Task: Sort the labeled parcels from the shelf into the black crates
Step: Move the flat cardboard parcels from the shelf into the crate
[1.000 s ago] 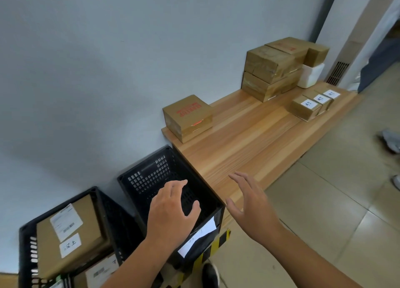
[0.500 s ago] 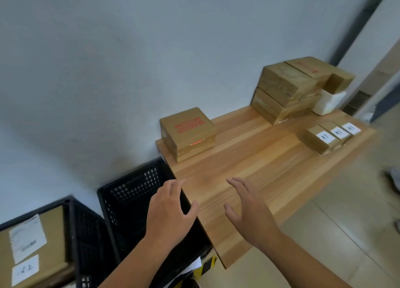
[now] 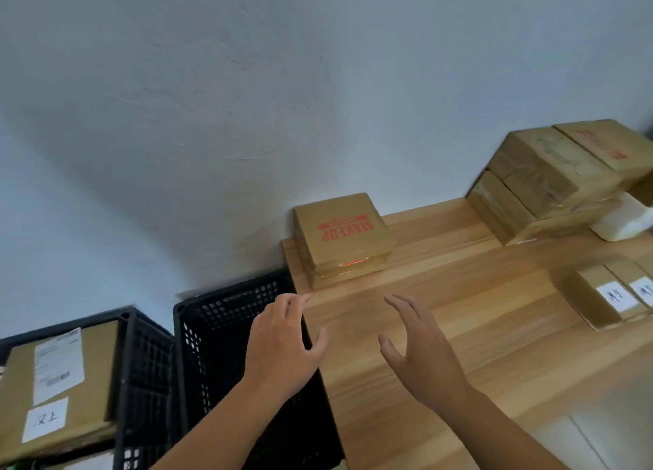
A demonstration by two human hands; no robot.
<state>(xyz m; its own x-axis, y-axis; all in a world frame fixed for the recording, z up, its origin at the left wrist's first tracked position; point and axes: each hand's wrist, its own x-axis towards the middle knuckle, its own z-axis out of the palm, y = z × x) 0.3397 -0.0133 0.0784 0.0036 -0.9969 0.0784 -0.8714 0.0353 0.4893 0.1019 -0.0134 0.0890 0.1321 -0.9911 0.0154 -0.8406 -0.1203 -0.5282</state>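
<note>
Brown cardboard parcel with white labels lies in the leftmost black plastic crate. A second black slatted crate stands just beside the left edge of the light wooden shelf. Left hand hovers over that edge, right hand over bare wood, fingers of both spread, holding nothing. Red-printed square brown box sits near the shelf's back-left corner; small white-labelled parcels line its right end.

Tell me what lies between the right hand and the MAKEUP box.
Only bare shelf lies between the right hand and the MAKEUP box, seen in the head view.
</note>
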